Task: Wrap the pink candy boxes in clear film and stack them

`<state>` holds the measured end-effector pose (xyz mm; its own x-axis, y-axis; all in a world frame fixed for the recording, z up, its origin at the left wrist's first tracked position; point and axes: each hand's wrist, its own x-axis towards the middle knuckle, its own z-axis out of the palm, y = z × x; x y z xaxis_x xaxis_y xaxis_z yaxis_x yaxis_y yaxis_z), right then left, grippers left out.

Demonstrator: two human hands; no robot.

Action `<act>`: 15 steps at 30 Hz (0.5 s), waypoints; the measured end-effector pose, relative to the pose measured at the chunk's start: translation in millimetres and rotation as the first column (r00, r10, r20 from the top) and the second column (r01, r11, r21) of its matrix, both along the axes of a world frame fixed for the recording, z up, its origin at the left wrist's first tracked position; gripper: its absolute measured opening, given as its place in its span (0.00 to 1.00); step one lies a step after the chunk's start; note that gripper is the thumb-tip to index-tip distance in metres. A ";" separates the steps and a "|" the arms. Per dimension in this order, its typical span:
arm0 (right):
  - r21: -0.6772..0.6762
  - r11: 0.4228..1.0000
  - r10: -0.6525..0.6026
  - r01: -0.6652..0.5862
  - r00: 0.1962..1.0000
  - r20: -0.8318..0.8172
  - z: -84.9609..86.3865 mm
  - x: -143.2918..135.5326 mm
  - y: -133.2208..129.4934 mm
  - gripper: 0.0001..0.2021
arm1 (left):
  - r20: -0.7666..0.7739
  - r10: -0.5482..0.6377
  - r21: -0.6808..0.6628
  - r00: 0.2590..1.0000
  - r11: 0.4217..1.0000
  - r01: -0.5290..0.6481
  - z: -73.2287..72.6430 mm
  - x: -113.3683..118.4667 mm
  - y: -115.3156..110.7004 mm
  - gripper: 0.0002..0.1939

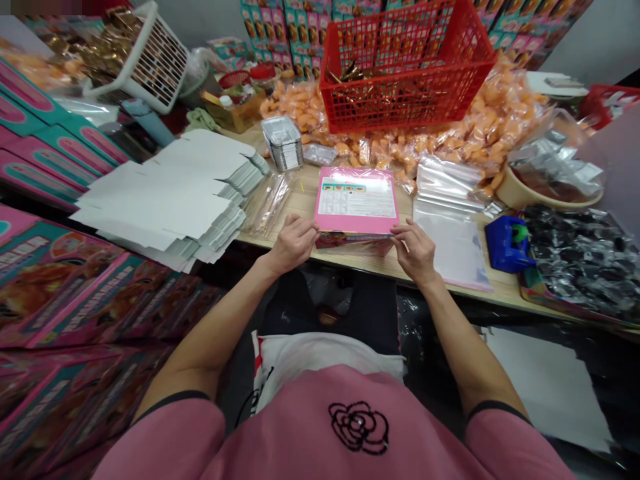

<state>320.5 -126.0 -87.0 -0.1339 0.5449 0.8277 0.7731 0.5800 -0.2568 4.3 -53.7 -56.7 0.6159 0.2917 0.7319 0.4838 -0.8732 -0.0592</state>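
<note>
A pink box with a white printed label sits at the table's front edge, its front side facing me. My left hand pinches the box's near left corner, fingers bent together. At the near right corner, my right hand holds the box between thumb and fingers. Clear plastic bags lie just right of the box. Thin clear packets lie to its left, and a stack of foil trays stands behind them.
White flat cartons are piled at left, beside stacked printed boxes. A red basket stands at the back among orange packets. A blue tape dispenser, a beige bowl and black wrapped items are at right.
</note>
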 end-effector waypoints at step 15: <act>0.010 1.000 -0.028 0.028 0.999 0.019 3.9 -2.2 2.1 0.05 | 0.057 0.020 -0.058 0.998 0.998 -0.017 -8.9 2.1 5.2 0.12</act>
<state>318.4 -123.9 -83.1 -0.1348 0.5403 0.8306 0.7937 0.5607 -0.2359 6.4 -48.5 -65.6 0.5670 0.3452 0.7479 0.5012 -0.8651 0.0193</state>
